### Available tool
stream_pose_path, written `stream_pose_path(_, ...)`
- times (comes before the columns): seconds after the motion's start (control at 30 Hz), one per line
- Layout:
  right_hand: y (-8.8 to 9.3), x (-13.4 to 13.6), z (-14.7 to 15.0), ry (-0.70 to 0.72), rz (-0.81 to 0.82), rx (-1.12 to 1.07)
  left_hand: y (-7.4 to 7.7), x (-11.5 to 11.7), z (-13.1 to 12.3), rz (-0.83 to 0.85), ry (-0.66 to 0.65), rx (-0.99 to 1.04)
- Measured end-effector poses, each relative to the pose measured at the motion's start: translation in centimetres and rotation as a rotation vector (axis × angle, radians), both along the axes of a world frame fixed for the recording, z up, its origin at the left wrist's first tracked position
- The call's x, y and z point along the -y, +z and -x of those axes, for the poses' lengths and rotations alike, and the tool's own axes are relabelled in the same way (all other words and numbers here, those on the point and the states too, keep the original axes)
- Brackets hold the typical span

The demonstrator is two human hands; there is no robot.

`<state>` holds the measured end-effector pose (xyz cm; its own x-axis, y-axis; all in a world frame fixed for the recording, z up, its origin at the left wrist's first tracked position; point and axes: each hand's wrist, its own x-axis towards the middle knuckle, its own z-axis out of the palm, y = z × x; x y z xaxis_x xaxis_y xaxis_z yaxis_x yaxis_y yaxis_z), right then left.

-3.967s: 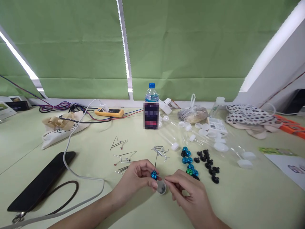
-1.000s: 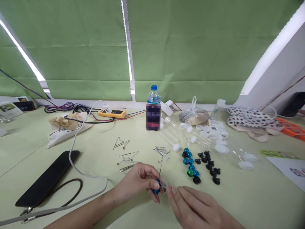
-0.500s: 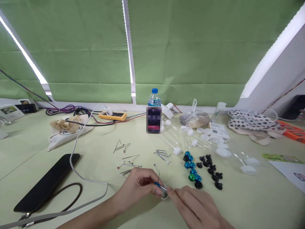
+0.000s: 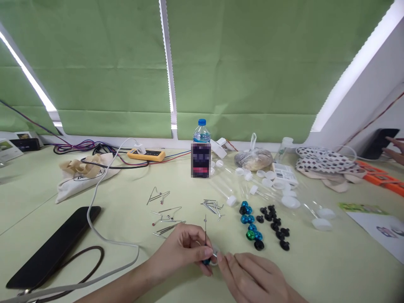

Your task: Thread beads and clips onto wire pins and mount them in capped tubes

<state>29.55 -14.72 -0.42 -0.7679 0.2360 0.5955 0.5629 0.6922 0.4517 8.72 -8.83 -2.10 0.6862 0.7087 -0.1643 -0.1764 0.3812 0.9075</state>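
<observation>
Near the front of the table, my left hand (image 4: 187, 250) pinches a small blue knob-like part (image 4: 206, 261), mostly covered by the fingers. A thin metal wire (image 4: 205, 229) stands up from between the thumb and fingers. My right hand (image 4: 252, 273) is closed with its fingertips on a thin silver rod (image 4: 215, 255), whose other end meets the left thumb. Just below them a small white ring-shaped piece (image 4: 214, 263) shows in part. Several bent metal wires (image 4: 170, 216) lie beyond my left hand. A second pile of silver metal pins (image 4: 212, 207) lies farther up.
Blue metallic knobs (image 4: 248, 219) and black knobs (image 4: 275, 221) lie to the right. Behind them are clear tubes with white caps (image 4: 290, 202). A bottle (image 4: 202, 134) stands mid-table. At left lie a black phone (image 4: 53, 248) and a white cable (image 4: 109, 241). Another person's hand (image 4: 396, 149) shows at far right.
The blue part has turned and dropped lower in my left fingers. The wire now stands upright instead of slanting. The view has shifted slightly, and another person's hand shows more at the right.
</observation>
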Motion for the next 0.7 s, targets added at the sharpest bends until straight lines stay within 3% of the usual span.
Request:
stream_pose_path(0.17,0.2,0.2,-0.1,-0.002,0.139,-0.109,0.2,0.0,0.0,-0.081,0.051,-0.023)
stream_pose_path(0.53,-2.2,-0.3,1.0,-0.071,0.341,-0.443,0.6,0.2,0.0,-0.401,0.108,-0.185)
stream_pose_path(0.63,-1.8,-0.4,0.6,-0.068,0.346,-0.415,0.5,0.0,-0.3,-0.318,0.101,-0.134)
stream_pose_path(0.7,-1.2,-0.2,0.1,-0.038,0.263,-0.353,0.3,0.0,-0.5,-0.207,0.086,-0.069)
